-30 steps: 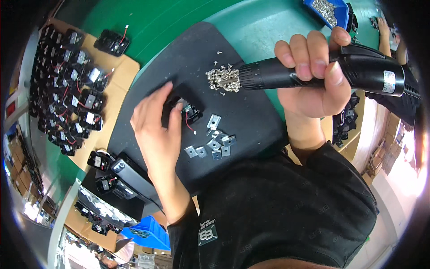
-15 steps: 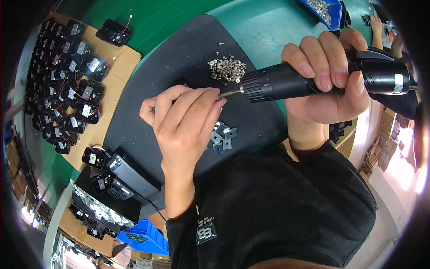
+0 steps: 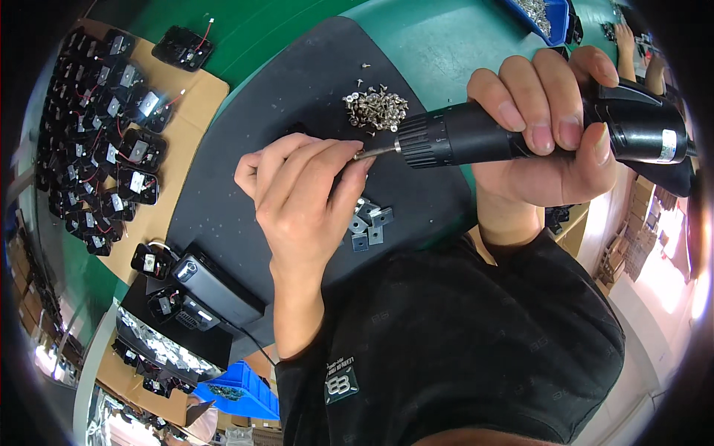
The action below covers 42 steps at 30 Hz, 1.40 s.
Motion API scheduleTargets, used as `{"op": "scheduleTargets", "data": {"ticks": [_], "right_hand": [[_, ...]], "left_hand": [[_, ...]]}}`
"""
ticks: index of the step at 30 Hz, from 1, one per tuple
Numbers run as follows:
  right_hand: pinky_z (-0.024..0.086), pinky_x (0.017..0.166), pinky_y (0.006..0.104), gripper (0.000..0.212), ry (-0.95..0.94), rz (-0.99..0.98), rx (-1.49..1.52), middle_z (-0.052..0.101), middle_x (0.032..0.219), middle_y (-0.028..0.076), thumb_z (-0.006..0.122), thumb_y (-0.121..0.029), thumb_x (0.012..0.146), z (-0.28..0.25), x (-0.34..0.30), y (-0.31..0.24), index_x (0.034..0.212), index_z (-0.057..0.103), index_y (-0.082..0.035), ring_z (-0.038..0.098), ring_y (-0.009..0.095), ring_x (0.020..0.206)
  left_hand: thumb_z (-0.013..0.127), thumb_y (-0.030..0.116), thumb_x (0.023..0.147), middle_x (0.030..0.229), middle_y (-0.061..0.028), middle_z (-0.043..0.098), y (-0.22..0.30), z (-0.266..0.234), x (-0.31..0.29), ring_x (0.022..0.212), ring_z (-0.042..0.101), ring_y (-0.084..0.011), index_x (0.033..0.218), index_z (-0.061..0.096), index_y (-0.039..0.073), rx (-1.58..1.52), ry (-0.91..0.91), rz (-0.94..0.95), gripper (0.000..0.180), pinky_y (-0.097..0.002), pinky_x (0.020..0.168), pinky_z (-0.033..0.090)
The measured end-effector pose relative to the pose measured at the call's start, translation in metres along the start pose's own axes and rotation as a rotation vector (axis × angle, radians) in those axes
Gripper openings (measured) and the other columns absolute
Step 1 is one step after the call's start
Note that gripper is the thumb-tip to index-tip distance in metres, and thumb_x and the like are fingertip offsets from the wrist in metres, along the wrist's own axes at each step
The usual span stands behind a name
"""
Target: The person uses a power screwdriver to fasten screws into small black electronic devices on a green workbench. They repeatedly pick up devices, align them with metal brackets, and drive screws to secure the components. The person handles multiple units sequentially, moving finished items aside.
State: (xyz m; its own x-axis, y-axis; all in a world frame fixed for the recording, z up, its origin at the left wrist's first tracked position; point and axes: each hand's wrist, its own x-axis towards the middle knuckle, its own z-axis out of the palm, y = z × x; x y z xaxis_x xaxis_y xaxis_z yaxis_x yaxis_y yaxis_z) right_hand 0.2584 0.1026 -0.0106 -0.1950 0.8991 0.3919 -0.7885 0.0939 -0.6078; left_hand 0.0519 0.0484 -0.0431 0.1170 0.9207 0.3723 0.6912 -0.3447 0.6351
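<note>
Driver (image 3: 476, 137) sits right of the screw heap (image 3: 377, 110) on the black worktop (image 3: 223, 171), with the right hand (image 3: 547, 137) wrapped around its barrel. Below the heap, its bit (image 3: 383, 151) runs to the left hand (image 3: 301, 182), whose bent fingertips gather at the bit's end; I cannot tell whether they pinch anything there. Metal plates (image 3: 375, 235) lie farther below the heap, and many black housings (image 3: 138, 183) stand well left of it on cardboard (image 3: 195, 104).

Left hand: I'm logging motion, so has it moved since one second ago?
Yes: the left hand has moved right, closer to the screw pile.
</note>
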Motion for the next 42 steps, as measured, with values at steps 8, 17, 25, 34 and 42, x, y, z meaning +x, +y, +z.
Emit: {"op": "scheduleTargets", "data": {"ticks": [8,17,25,34,42], "right_hand": [[0.038,0.075,0.0267,0.038,-0.024,0.022,-0.041,0.050,0.079,-0.007,0.063,-0.019,0.087,0.001,-0.001,0.001,0.123,0.050,-0.016,0.048,0.007,0.072],[0.038,0.074,0.0294,0.043,-0.061,0.043,-0.207,0.050,0.081,-0.005,0.062,-0.018,0.089,0.010,-0.003,0.005,0.129,0.045,-0.020,0.048,0.008,0.071],[0.038,0.075,0.0306,0.042,-0.189,0.076,-0.159,0.050,0.081,-0.005,0.063,-0.018,0.089,-0.015,-0.006,0.003,0.127,0.046,-0.020,0.048,0.009,0.072],[0.038,0.076,0.0298,0.041,0.004,0.013,-0.182,0.050,0.080,-0.005,0.063,-0.018,0.088,0.010,-0.006,0.006,0.125,0.047,-0.019,0.048,0.009,0.072],[0.038,0.074,0.0294,0.039,0.042,0.006,-0.189,0.050,0.079,-0.005,0.061,-0.018,0.088,0.012,-0.005,0.007,0.124,0.047,-0.018,0.048,0.008,0.070]], "left_hand": [[0.080,0.009,0.065,0.079,0.0016,0.069,0.000,0.000,-0.001,0.086,0.064,-0.0166,0.078,0.072,0.011,0.062,0.010,0.035,0.016,-0.0313,0.082,0.036],[0.079,0.013,0.064,0.077,0.0051,0.064,0.007,0.010,0.002,0.085,0.060,-0.0152,0.078,0.067,0.013,0.188,-0.016,0.021,0.019,-0.0357,0.084,0.033],[0.083,0.022,0.065,0.077,0.0057,0.066,0.004,0.010,-0.001,0.084,0.061,-0.0131,0.078,0.070,0.013,0.212,-0.015,0.051,0.020,-0.0359,0.088,0.034],[0.083,0.020,0.067,0.076,0.0043,0.066,0.000,0.009,0.000,0.083,0.061,-0.0125,0.083,0.071,0.012,0.109,-0.027,0.069,0.021,-0.0360,0.087,0.036],[0.081,0.017,0.067,0.074,0.0033,0.064,0.002,0.012,0.001,0.081,0.061,-0.0135,0.090,0.072,0.012,0.103,0.016,0.103,0.026,-0.0358,0.086,0.036]]}}
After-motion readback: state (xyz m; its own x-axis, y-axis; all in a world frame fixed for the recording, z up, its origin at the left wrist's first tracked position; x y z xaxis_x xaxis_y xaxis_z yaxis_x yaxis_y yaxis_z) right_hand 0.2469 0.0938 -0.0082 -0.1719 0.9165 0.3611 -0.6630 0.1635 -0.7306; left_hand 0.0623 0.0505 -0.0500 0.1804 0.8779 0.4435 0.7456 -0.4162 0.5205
